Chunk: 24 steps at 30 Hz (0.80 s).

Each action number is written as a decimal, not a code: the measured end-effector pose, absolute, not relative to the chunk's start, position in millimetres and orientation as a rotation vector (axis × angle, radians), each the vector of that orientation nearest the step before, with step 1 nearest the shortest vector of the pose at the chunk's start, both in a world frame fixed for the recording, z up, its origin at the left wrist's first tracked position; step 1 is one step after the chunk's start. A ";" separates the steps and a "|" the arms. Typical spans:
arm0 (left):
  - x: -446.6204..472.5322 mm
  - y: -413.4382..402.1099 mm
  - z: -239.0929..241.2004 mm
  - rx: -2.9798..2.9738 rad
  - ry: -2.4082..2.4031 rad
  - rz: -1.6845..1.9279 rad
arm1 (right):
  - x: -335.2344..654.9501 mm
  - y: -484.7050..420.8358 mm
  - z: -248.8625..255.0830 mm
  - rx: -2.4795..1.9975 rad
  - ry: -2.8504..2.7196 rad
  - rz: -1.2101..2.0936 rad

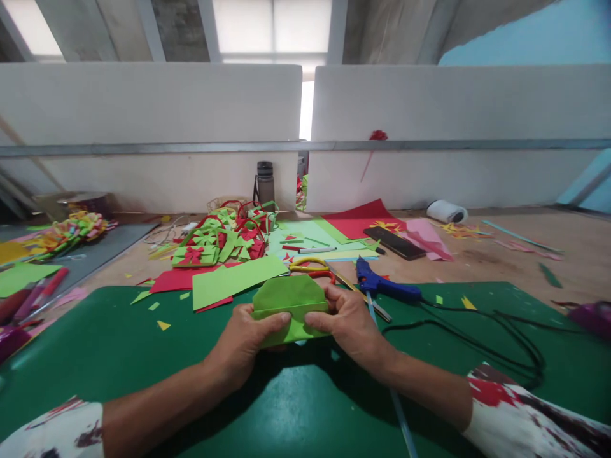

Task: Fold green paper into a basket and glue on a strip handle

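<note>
A folded light green paper piece [291, 305] is held above the dark green cutting mat [119, 356]. My left hand [251, 340] grips its lower left edge, thumb pressed on top along the fold. My right hand [346, 321] pinches its right side, fingers curled round the edge. Both hands are closed on the paper, which stands partly upright with a rounded top.
A blue glue gun [384, 286] with a black cord [477, 337] lies right of my hands. Scissors [312, 267] sit just behind the paper. Green and red sheets [229, 280], a heap of paper bows [224, 238], a black phone [394, 242] and a bottle [265, 181] lie farther back.
</note>
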<state>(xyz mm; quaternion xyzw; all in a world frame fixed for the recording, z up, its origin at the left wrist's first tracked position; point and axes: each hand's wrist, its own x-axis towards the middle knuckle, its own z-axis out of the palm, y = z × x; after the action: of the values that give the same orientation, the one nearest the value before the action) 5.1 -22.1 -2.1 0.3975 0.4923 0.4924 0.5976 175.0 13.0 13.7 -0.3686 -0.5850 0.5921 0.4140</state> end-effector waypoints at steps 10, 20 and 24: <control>3.1 -21.9 2.3 0.909 1.179 1.189 | 176.4 12.0 15.3 -0.916 -1.379 1.381; -1.0 -21.4 0.2 1.146 1.212 1.163 | 181.9 13.7 13.8 -0.999 -1.563 1.223; -0.1 -21.5 2.7 1.187 1.256 1.147 | 183.4 12.0 18.6 -1.065 -1.647 1.186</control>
<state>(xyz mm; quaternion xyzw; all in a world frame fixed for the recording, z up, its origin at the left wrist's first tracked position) -0.1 -21.5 2.7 0.4926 0.5214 0.4760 0.5088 183.4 12.0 18.6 -0.4234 -0.6547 0.4716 0.4120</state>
